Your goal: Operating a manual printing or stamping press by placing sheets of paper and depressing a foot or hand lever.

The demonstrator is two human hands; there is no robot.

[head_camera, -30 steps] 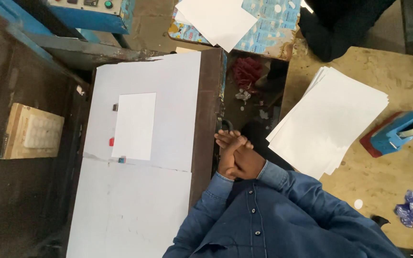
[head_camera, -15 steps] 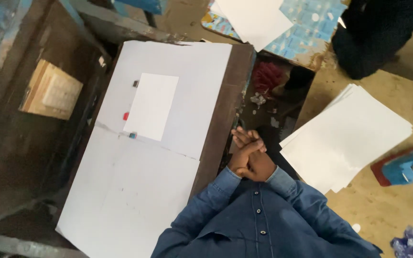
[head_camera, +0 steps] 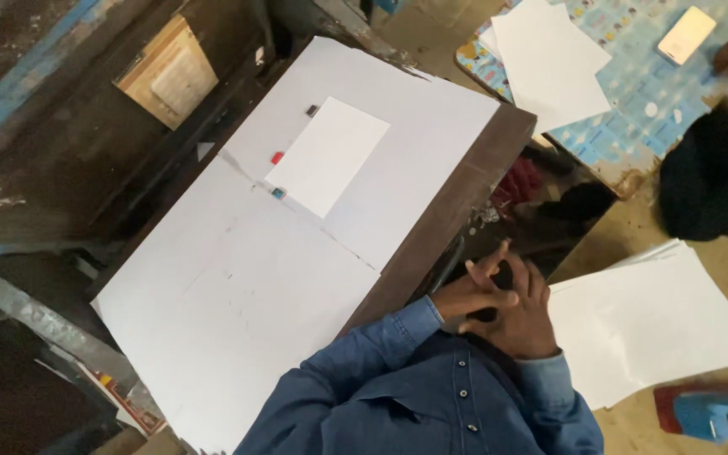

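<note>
Denim-blue sleeves meet in the middle. The left hand (head_camera: 471, 295) and right hand (head_camera: 520, 324) are laced into each other, so each grip is closed on the other hand's fingers and nothing else. No paper and no tool sits between them, as far as I can see.

The clasp hangs just off the right edge of the dark table (head_camera: 457, 206), over a shadowy gap. Immediately right of the hands lies a fanned stack of white paper (head_camera: 659, 324) on a tan surface. On the table to the left are big white sheets (head_camera: 238, 295) with a small white sheet (head_camera: 328, 154) on top, further off, and a red marker (head_camera: 277, 157) at its edge. A blue and red tool (head_camera: 718, 414) sits near right. Far right, another person in dark clothing (head_camera: 709, 181) reaches over a blue patterned mat (head_camera: 634, 93).

The risk, I'd say, is that loose stack. Its edges are already splayed, and a right sleeve swinging out could skid the top sheets off.

Compared with half a second ago, the hands stay clasped in the same spot and the papers haven't shifted. The view has swung, bringing the other person's hand and the mat further into sight.
</note>
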